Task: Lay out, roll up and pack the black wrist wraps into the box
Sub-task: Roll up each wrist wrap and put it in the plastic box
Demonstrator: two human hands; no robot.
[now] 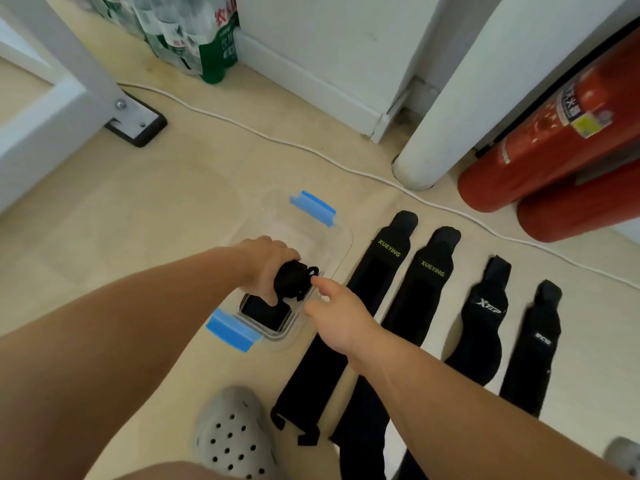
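Note:
A clear plastic box (pixel 337 242) with blue clips (pixel 313 206) sits on the floor in the middle of the view. My left hand (pixel 268 263) grips a rolled black wrist wrap (pixel 294 277) over the box's near end. Another rolled wrap (pixel 268 313) lies inside the box below it. My right hand (pixel 337 315) hovers beside the box's right rim, its fingers relaxed and a fingertip touching the held roll's loop. Several black wrist wraps lie flat in a row on the floor to the right, two marked XUEYING (pixel 427 282) and two shorter ones (pixel 485 313).
Two red fire extinguishers (pixel 554 143) lie at the right by a white post (pixel 415 168). A white cable (pixel 311 147) crosses the floor behind the box. Shrink-wrapped bottles (pixel 194 32) stand at the back. A grey clog (pixel 235 434) is at the bottom edge.

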